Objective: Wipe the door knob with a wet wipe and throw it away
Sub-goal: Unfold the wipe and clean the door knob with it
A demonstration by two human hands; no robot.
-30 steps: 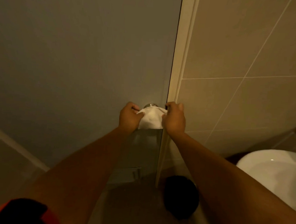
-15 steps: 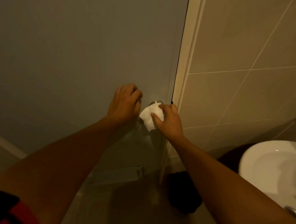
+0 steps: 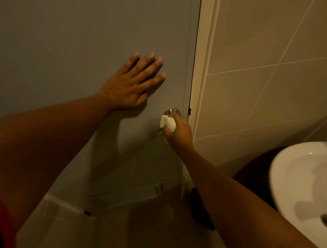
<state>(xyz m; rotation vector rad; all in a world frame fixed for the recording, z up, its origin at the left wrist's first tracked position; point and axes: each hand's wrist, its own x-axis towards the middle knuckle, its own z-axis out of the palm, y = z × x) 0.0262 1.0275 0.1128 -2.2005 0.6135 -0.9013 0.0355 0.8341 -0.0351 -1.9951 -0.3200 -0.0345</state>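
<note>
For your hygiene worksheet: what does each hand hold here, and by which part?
The right hand pinches the bunched wet wipe by its lower right side, at the door knob. The left hand holds nothing.

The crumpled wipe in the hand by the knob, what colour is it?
White. The crumpled wet wipe shows best in the head view, held in the right hand against the round silver metal door knob.

The left hand (image 3: 131,86) lets go of the wipe (image 3: 167,123) and lies flat on the door (image 3: 69,37) above; the right hand (image 3: 179,131) alone holds it against the knob (image 3: 171,111).
</note>
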